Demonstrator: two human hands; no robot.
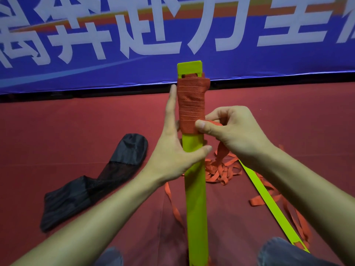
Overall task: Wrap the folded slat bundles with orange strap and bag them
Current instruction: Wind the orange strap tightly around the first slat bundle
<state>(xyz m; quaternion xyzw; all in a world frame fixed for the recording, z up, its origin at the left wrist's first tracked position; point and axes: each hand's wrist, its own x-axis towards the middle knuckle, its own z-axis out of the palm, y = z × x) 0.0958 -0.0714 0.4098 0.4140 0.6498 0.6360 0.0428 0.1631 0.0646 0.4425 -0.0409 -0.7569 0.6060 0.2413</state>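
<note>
A lime-green slat bundle [194, 189] stands upright in the middle of the head view, its upper part wound with orange strap [191, 106]. My left hand [172, 143] holds the bundle from the left, thumb across its front and fingers straight up along the wrapped side. My right hand [230, 129] pinches the strap between thumb and fingers right beside the lowest turn of the wrap. Loose orange strap [221, 169] trails from that hand into a tangle on the floor behind the bundle. A black mesh bag [92, 181] lies flat at the left.
A single green slat [269, 202] lies diagonally on the red carpet [76, 121] at the right, with more strap around it. A blue banner [96, 35] with white characters closes off the back. My knees [284, 252] show at the bottom edge.
</note>
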